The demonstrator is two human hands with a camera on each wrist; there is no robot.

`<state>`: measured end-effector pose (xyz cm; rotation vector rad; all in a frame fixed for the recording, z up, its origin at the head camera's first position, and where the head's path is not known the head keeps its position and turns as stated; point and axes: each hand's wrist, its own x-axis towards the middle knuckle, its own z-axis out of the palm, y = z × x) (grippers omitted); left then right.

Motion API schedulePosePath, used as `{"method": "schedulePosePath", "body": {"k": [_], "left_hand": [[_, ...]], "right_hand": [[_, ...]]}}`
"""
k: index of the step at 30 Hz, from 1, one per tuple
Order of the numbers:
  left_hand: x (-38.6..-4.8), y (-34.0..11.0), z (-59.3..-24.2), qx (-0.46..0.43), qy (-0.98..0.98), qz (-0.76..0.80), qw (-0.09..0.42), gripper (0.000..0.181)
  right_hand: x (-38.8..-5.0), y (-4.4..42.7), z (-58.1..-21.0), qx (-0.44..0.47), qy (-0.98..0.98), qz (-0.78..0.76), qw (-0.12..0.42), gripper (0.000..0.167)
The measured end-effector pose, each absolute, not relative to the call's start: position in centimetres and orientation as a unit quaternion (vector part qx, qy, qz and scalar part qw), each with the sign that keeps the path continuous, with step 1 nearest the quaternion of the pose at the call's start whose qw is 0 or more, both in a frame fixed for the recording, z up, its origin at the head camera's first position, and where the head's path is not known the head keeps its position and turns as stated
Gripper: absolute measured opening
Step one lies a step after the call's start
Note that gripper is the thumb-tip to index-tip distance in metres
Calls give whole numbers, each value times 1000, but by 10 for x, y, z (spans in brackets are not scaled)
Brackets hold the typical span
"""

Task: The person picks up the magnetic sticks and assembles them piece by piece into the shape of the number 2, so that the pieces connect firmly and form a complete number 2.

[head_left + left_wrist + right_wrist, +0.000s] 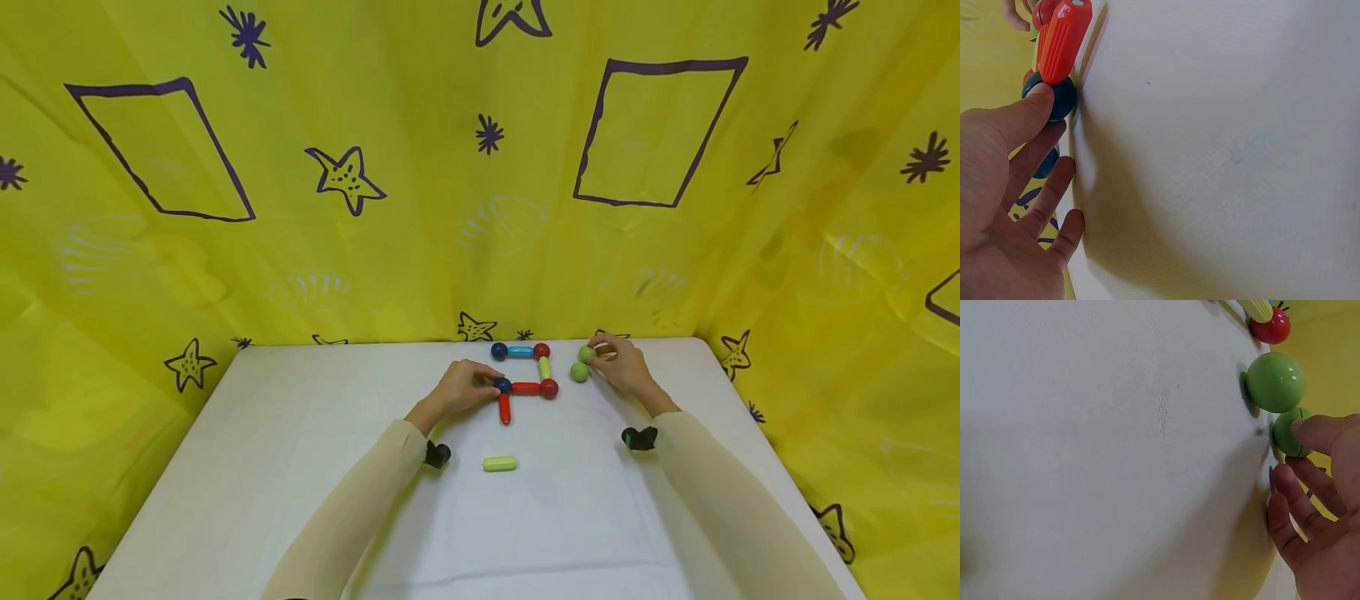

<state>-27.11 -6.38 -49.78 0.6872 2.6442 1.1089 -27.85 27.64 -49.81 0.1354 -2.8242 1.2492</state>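
My left hand (462,387) pinches a dark blue ball (1063,97) between thumb and fingers. A red rod (1067,40) sticks out from that ball toward the front, and another red rod (526,388) joins it to a red ball (549,388). From there a yellow rod (544,368) leads back to a second red ball (542,351), then a light blue rod (521,352) to another dark blue ball (499,351). At the right, my right hand (624,367) pinches a green ball (1286,432). A second green ball (1275,382) sits right beside it on the table.
A loose yellow-green rod (500,463) lies on the white table (570,517), nearer to me than the joined pieces. Yellow curtain (420,250) with dark drawings encloses the table at the back and sides.
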Motion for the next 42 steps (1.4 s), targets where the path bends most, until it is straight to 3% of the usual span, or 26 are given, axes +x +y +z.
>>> {"method": "schedulePosePath", "body": {"k": [18, 31, 42], "left_hand": [[-270, -64, -497, 235, 891, 377, 95, 27], [-270, -65, -496, 239, 888, 382, 96, 27], [-270, -65, -496, 235, 889, 380, 101, 28]], "right_hand": [[-257, 300, -486, 90, -919, 383, 12, 22], [-229, 304, -479, 101, -894, 433, -62, 26], [-216, 296, -481, 110, -875, 463, -85, 27]]}}
